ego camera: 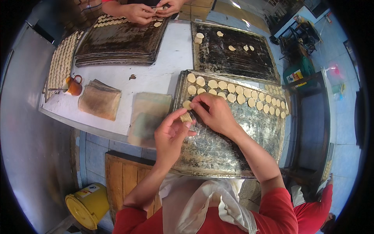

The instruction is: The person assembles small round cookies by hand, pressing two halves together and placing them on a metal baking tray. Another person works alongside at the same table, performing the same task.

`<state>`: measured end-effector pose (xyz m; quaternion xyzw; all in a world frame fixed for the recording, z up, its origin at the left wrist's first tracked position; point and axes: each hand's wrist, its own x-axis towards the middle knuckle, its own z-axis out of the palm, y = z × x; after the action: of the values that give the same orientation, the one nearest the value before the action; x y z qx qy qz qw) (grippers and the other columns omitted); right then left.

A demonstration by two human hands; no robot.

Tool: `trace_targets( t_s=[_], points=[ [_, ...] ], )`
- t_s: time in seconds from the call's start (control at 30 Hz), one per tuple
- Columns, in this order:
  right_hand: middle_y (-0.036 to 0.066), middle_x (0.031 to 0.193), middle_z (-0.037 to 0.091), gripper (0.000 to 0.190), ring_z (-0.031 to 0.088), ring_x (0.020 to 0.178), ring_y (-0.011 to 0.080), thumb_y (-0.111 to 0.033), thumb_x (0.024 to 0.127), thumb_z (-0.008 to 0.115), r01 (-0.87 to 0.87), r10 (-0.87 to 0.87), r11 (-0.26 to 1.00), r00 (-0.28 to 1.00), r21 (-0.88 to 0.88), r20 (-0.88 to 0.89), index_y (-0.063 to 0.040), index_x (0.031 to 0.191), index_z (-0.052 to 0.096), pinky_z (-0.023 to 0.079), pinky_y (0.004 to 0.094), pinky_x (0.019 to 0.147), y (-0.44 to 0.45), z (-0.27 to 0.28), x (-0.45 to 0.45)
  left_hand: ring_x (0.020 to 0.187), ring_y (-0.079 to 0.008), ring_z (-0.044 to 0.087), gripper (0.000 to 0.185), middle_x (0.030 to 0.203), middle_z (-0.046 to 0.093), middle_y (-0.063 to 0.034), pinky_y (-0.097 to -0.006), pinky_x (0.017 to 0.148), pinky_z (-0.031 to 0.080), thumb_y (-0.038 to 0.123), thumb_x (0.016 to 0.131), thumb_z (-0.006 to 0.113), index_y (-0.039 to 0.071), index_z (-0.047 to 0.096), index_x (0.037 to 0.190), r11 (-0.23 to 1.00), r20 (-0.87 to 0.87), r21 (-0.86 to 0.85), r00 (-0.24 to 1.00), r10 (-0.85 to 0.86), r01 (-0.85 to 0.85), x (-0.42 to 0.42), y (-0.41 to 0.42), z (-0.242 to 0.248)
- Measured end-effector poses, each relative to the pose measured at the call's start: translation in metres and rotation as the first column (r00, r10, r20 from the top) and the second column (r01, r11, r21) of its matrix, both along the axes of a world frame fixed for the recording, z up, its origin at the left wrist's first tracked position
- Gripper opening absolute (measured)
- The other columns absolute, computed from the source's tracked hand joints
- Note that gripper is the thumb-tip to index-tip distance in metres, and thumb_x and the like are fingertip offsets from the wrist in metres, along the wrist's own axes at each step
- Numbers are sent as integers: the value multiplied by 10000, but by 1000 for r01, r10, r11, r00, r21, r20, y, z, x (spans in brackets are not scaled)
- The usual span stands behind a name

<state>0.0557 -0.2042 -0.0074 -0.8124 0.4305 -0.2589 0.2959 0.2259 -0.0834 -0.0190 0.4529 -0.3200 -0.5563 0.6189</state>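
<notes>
Between the fingers and thumb of my left hand [171,136] is a small stack of thin dough discs [186,118]. My right hand [214,112] pinches a single dough disc [187,105] just above that stack, over the left edge of a worn metal baking tray [225,146]. Two rows of round dough discs [231,87] lie along the far side of this tray. Part of the nearer row is hidden behind my right hand. Bare scratched metal shows on the tray's near half.
Beyond lies another dark tray [233,61] with a few scattered dough pieces. A co-worker's hands [143,13] work over stacked trays [117,44]. Brown cloths [100,101], a brown mug [74,85] and a disc-covered tray [61,58] are at left. A yellow bucket [89,203] stands below.
</notes>
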Motion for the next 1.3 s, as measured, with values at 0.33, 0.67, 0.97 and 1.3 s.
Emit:
trace_targets(
  t_s=[0.33,0.67,0.97,1.3],
  points=[
    [109,891,730,133,685,771,188,-169,1062,778,-183,110,925,968,334,227,-37,1081,774,541,354,721,23,16,-5,1109,-192,765,392,1202,744,-100,-342,859,703,-30,1086,691,-41,646,1476,999,51,11,998,-34,33,16,-7,-7],
    [159,901,742,164,740,802,349,-198,1019,788,14,-5,988,998,152,-60,-38,986,770,559,440,730,8,24,-11,1088,-174,766,379,1109,715,-65,-330,833,704,-32,1089,688,-46,654,1467,998,35,21,998,-58,57,6,-12,-5],
    [196,904,745,165,749,846,411,-205,1044,739,168,-172,985,953,-34,-248,-42,1022,758,567,493,727,9,18,-44,1143,-230,769,398,1325,719,-121,-348,864,703,-18,1092,693,-49,648,1486,988,-6,35,989,-149,149,-12,-17,-3],
    [167,864,741,127,754,827,376,-149,1016,756,121,-110,990,985,77,-134,-22,1009,764,573,463,740,14,21,-72,1154,-262,791,54,1259,744,-137,-354,866,708,-8,1104,692,-18,659,1145,979,-83,119,984,-155,165,-35,-21,6]
  ],
)
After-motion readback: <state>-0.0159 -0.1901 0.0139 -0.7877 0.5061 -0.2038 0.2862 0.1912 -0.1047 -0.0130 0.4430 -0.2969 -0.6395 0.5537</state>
